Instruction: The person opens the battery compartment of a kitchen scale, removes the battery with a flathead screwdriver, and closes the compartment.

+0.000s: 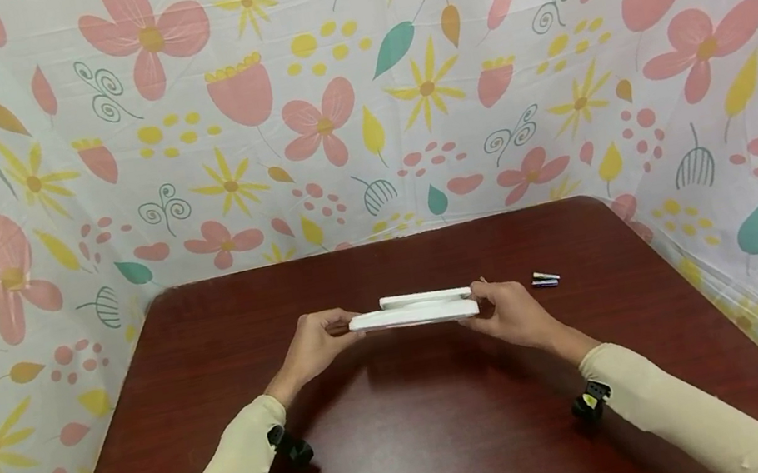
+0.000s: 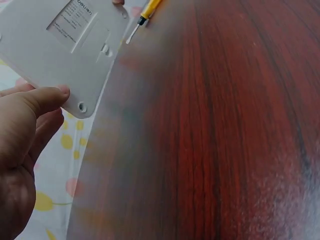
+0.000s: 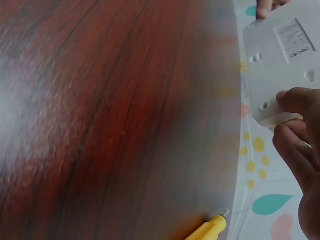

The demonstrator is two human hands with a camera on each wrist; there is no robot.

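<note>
A flat white plastic device (image 1: 414,315) is held up above the table, seen nearly edge-on in the head view. A thinner white slab (image 1: 425,297) shows along its upper far side. My left hand (image 1: 315,349) pinches its left edge, and my right hand (image 1: 517,315) pinches the right edge. From the left wrist, the back panel (image 2: 55,60) shows a recessed printed label, a slot and round screw holes at the corners, with the left thumb pressed near one corner. In the right wrist view the right thumb lies on that same back panel (image 3: 280,80). The device's front face is hidden.
Two small batteries (image 1: 546,280) lie right of the device on the dark red-brown table (image 1: 428,431). A yellow-handled screwdriver (image 2: 145,17) lies near the far edge; a yellow handle (image 3: 207,230) is partly cut off in the right wrist view. Flower-printed cloth (image 1: 356,105) hangs behind the table.
</note>
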